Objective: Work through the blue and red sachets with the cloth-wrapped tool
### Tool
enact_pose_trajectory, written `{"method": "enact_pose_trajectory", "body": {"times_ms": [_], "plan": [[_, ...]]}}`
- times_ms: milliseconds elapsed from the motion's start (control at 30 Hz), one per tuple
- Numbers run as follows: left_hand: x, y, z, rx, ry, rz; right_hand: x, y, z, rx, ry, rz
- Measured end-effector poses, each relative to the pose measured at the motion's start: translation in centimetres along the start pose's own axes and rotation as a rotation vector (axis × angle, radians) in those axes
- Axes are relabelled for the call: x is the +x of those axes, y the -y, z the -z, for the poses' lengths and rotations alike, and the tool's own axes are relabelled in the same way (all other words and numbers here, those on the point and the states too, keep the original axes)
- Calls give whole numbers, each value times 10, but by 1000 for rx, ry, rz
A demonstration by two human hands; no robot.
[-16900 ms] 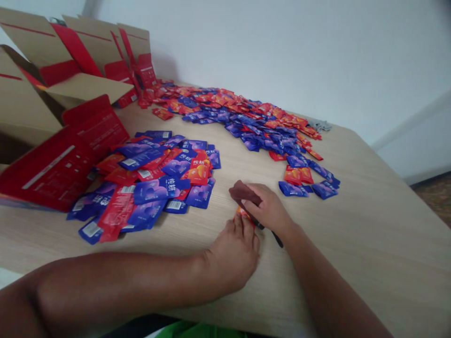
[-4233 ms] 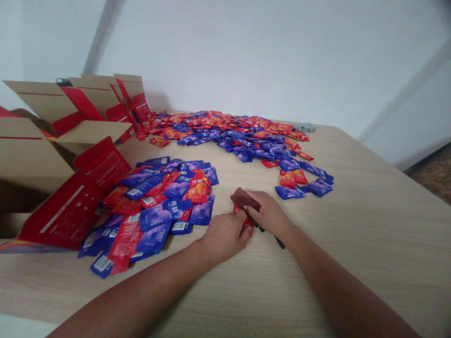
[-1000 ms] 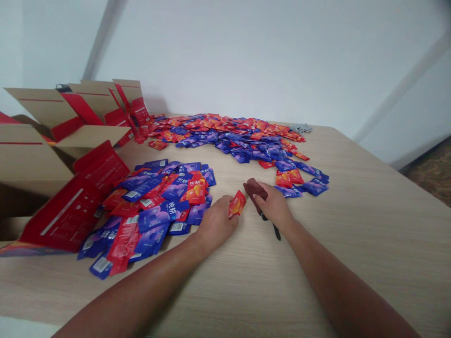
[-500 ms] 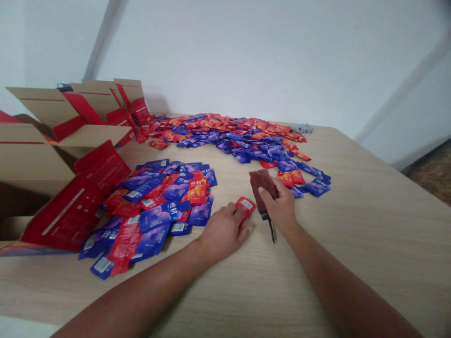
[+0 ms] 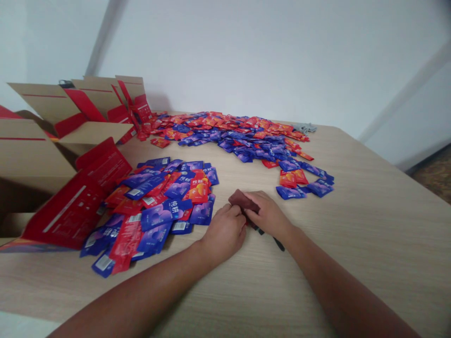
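Observation:
In the middle of the table, my left hand is closed low over a small red packet, of which only a sliver shows. My right hand grips a folded brown cloth with a dark strap trailing toward me. The cloth lies against my left fingers, over the packet. To the left of my hands spreads a loose heap of blue and red packets, some with barcodes facing up.
Open red and brown cardboard boxes stand along the left. A long pile of packets lies at the back near the white wall, with a grey cloth at its right end. Several packets lie apart on the right.
My right hand has brought the brown cloth left and down, onto the packet beside my left hand. The red packet, plain to see before, is now mostly covered.

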State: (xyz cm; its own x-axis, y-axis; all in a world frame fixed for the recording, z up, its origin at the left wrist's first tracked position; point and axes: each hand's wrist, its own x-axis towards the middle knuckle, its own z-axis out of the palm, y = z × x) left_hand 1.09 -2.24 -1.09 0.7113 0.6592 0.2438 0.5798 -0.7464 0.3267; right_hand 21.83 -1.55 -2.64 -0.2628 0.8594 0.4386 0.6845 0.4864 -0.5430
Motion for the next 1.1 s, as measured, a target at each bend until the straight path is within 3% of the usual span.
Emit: {"method": "enact_pose_trajectory", "body": {"times_ms": [167,467,700,967,1100], "plan": [[0,-1,2,28,22,13,0,-10,-3,-23,-30,-10],[0,-3,7,39,39,11,-1,-26,-4,-124,-124,-154],[0,-1,5,43,28,7,-1,-21,-1,-93,-94,-109],[1,1,0,34,15,10,-3,-8,0,-5,25,78],[1,1,0,38,16,10,-4,-8,-2,-5,32,65]]}}
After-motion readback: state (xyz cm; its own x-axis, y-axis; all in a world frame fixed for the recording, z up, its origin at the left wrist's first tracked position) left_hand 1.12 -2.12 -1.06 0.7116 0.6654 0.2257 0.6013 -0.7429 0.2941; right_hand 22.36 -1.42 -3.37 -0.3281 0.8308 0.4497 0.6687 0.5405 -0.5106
